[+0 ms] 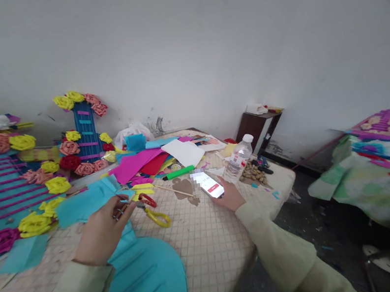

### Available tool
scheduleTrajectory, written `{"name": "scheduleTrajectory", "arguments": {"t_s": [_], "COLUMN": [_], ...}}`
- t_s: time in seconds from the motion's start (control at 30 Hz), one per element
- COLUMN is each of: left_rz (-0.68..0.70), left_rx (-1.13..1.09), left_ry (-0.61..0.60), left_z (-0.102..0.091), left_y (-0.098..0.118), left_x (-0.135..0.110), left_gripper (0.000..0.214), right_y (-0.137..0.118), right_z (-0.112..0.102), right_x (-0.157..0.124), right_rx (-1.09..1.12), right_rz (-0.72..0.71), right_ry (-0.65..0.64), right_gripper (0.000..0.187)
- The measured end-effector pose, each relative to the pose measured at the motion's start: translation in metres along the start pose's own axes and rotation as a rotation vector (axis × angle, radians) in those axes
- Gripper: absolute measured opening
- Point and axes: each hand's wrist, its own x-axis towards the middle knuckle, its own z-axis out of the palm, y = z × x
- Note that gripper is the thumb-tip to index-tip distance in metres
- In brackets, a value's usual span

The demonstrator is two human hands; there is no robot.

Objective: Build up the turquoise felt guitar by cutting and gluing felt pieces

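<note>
A grey wall (178,44) rose behind, palest near the middle and dimmer toward the edges, with dark scuffs (160,123) low down. By it stood a brown cabinet (250,129). The surface (215,247) was pale and checked, the floor (302,230) dark and scrap-strewn.

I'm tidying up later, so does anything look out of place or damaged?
Two things. Beside the clear bottle, a pile of what look like peanuts seems out of place near coloured paper. Dark smudges mark the pale wall behind the table, so it looks dirtied. I see no obvious damage to the lit phone in the right hand.
</note>
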Motion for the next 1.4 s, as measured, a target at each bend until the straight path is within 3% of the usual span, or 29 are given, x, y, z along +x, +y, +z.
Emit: {"name": "scheduleTrajectory", "arguments": {"t_s": [0.13,0.23,0.47,0.6,0.83,0.9,1.03,1.17,1.23,1.4], "left_rz": [0.041,0.097,0.362,0.420,0.446,0.440,0.481,0.535,0.538,0.569], "left_rx": [-0.022,-0.052,0.081,0.196,0.364,0.390,0.461,0.421,0.382,0.384], "left_ry": [0.050,0.108,0.264,0.277,0.294,0.321,0.330,0.359,0.350,0.284], "left_z": [0.004,0.009,0.012,-0.006,-0.035,-0.042,-0.053,-0.058,-0.057,-0.049], "left_y": [-0.004,-0.003,0.006,0.012,0.011,0.012,0.017,0.021,0.023,0.029], "left_x": [0.001,0.001,-0.011,-0.020,-0.030,-0.032,-0.037,-0.042,-0.045,-0.052], "left_gripper": [0.041,0.041,0.037,0.033,0.039,0.040,0.041,0.032,0.025,0.019], "right_y": [-0.020,-0.049,-0.151,-0.187,-0.207,-0.211,-0.216,-0.208,-0.205,-0.206], "right_z": [-0.008,-0.015,-0.005,0.001,0.014,0.017,0.022,0.029,0.033,0.040], "right_x": [0.008,0.008,0.002,0.009,0.022,0.020,0.013,0.009,0.006,-0.006], "right_rx": [0.047,0.123,0.362,0.415,0.786,0.839,0.846,0.923,0.940,0.888], "right_rz": [-0.047,-0.142,-0.576,-0.705,-0.837,-0.847,-0.806,-0.922,-0.920,-0.893], "right_ry": [0.016,-0.011,-0.308,-0.471,-0.759,-0.690,-0.435,-0.503,-0.469,-0.436], "right_gripper": [0.075,0.058,0.031,0.041,0.049,0.058,0.081,0.072,0.068,0.078]}}
